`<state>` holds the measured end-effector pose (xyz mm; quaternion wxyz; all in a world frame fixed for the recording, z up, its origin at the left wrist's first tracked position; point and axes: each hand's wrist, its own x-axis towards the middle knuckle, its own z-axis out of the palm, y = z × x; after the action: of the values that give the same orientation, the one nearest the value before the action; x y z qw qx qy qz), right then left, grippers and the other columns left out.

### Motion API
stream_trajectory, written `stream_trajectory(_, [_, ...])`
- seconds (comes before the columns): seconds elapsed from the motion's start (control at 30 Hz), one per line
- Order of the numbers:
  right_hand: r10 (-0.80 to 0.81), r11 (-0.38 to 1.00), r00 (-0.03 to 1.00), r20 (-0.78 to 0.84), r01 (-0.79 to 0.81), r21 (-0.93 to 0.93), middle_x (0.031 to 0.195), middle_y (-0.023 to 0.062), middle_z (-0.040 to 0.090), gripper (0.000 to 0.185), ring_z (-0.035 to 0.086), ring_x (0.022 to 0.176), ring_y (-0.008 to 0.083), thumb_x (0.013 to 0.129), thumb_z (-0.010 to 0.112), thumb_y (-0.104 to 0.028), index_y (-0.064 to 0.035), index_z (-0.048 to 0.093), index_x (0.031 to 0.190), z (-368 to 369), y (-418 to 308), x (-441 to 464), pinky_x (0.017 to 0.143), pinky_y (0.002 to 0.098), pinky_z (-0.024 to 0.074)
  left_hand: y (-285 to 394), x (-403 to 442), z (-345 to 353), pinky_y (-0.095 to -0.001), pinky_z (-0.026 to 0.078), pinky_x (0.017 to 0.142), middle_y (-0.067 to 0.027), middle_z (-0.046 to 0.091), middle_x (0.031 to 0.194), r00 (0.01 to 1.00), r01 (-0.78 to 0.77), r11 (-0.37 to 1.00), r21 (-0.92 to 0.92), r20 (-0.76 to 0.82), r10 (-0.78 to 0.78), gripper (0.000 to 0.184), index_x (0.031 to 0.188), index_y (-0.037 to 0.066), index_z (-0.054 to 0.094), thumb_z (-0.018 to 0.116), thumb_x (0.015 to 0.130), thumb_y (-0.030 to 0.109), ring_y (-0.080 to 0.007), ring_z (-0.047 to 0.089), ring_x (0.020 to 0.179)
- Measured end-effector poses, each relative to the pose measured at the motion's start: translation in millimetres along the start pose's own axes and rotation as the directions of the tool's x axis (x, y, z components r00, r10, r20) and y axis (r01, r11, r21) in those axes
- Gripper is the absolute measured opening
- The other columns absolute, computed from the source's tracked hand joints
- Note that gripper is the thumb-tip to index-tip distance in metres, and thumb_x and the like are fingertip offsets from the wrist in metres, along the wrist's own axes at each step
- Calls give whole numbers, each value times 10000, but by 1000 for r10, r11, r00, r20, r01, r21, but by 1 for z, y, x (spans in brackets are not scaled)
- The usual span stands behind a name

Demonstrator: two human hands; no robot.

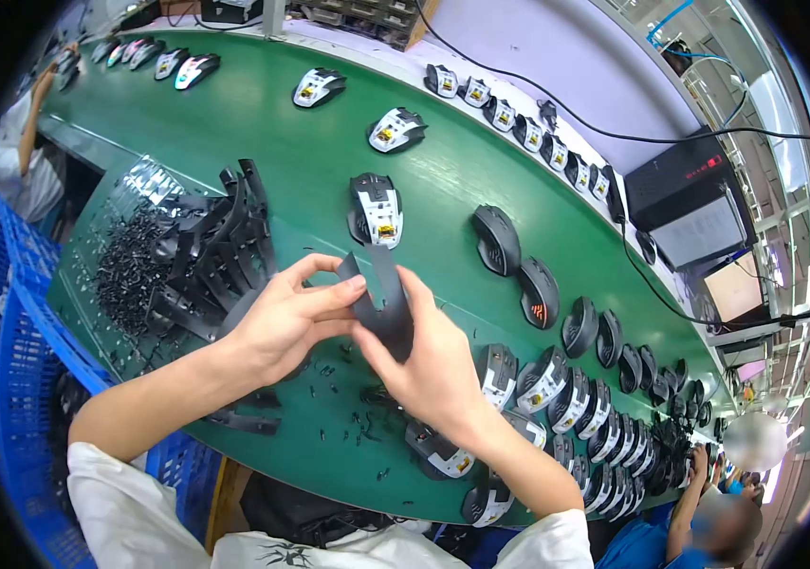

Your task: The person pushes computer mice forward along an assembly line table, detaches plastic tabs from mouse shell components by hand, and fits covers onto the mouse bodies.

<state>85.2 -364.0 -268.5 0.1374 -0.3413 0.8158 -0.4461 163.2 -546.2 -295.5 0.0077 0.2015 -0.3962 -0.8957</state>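
Note:
A curved black mouse top cover (390,322) with a forked end is held between both hands above the green bench. My left hand (284,322) is closed, pinching the cover's left edge between thumb and fingers. Wrapped along its right side is my right hand (435,365), closed, with the thumb under the near end. Just beyond the cover lies a partly built mouse (377,211) with a white inner shell showing. Left of my left hand is a heap of black covers (220,242) beside a pile of tiny black parts (130,270).
Open mice (571,403) stand in rows at the right; whole black mice (497,239) sit further back. More open mice (502,114) line the rear shelf near a black box (690,185). Blue crates (21,313) stand at left. Co-workers (30,142) sit at both ends.

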Motion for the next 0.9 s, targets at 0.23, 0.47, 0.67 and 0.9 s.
stream_trajectory(0.23, [0, 911, 998, -59, -24, -412, 1131, 308, 659, 635, 711, 890, 437, 974, 645, -393, 91, 514, 1363, 12, 38, 108, 772, 466, 585, 8, -5, -3, -392, 579, 963, -201, 622, 1131, 998, -47, 998, 52, -26, 48, 325, 1291, -27, 495, 593, 1028, 138, -304, 697, 1032])
stream_trajectory(0.47, [182, 740, 981, 69, -90, -667, 1079, 304, 648, 697, 695, 908, 446, 1008, 560, -501, 93, 509, 1368, 33, 41, 150, 799, 490, 573, 12, -5, -4, -395, 595, 924, -236, 591, 1139, 997, 69, 983, 168, 15, -72, 349, 1317, -73, 444, 494, 1059, 156, -327, 705, 996])
stream_trajectory(0.67, [102, 651, 994, 37, -38, -758, 1114, 324, 628, 716, 675, 1014, 433, 992, 586, -466, 105, 458, 1404, 51, 55, 132, 877, 501, 552, 11, -6, -8, -399, 594, 934, -214, 604, 1118, 999, 43, 976, 213, 8, -45, 350, 1310, -50, 467, 528, 1060, 187, -312, 710, 977])
stream_trajectory(0.9, [-57, 859, 994, -96, 0, -511, 1227, 296, 612, 646, 607, 1153, 406, 940, 669, -247, 109, 436, 1427, 38, 74, 122, 992, 477, 503, 6, 1, -7, -415, 576, 979, -215, 608, 1158, 993, -98, 972, 215, -36, 109, 410, 1378, -35, 453, 543, 1066, 217, -296, 673, 1098])
